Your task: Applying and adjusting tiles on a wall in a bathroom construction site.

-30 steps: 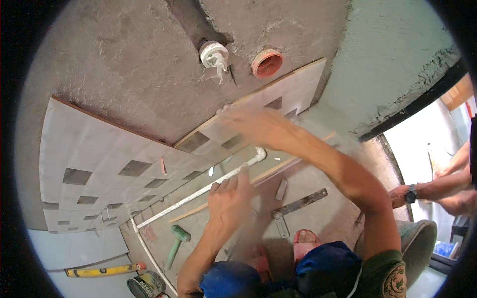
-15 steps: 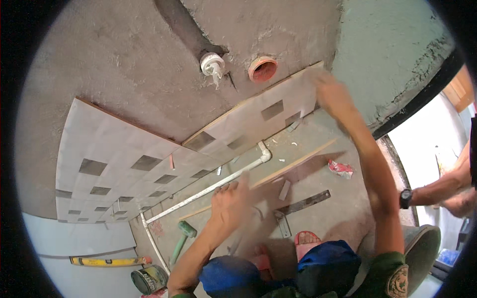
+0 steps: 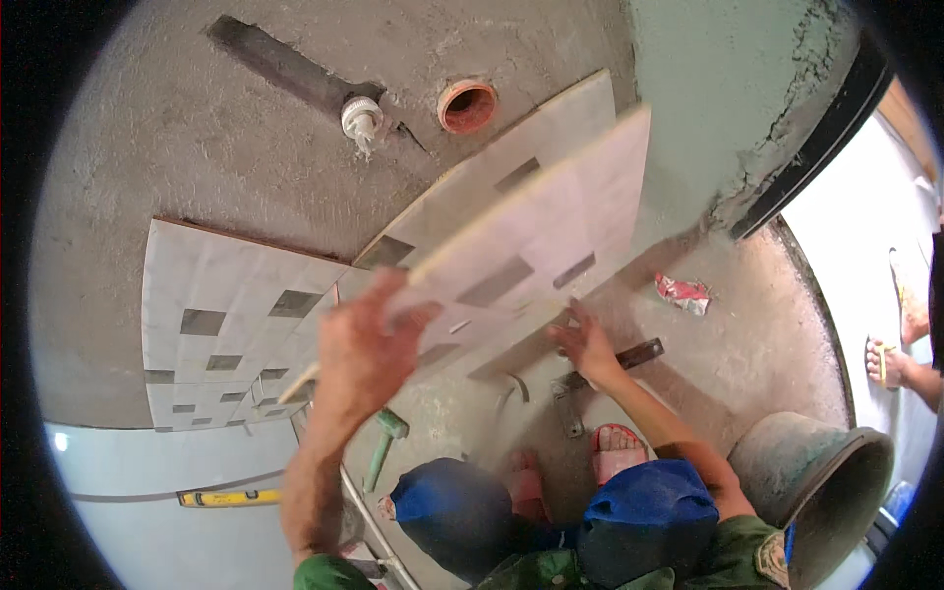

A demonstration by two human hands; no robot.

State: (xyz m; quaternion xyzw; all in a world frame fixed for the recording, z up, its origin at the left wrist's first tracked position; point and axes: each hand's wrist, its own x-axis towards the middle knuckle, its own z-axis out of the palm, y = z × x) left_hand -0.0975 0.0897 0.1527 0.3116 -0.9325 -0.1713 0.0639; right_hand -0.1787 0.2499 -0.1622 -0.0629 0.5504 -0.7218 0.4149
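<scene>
My left hand [image 3: 366, 346] grips the lower left part of a large white tile [image 3: 536, 241] with grey rectangles and holds it tilted in the air, in front of the wall. My right hand [image 3: 587, 344] is lower, with fingers spread, just under the tile's lower edge. It rests by a dark metal tool [image 3: 600, 379] on the concrete floor and holds nothing. Tiles of the same pattern [image 3: 226, 320] cover the wall's lower left. Another such tile [image 3: 536, 147] leans behind the held one.
An orange pipe end [image 3: 467, 105] and a white capped fitting [image 3: 361, 116] stick out of the bare grey wall. A green-handled mallet [image 3: 383, 447], a yellow level [image 3: 231, 498], a red wrapper [image 3: 681, 292] and a grey bucket [image 3: 821, 487] lie around my knees. Another person's foot [image 3: 890, 364] is at right.
My left hand has taken up a tile and raised it in front of the wall, hiding the white pipe. My right hand has dropped from the wall to the floor.
</scene>
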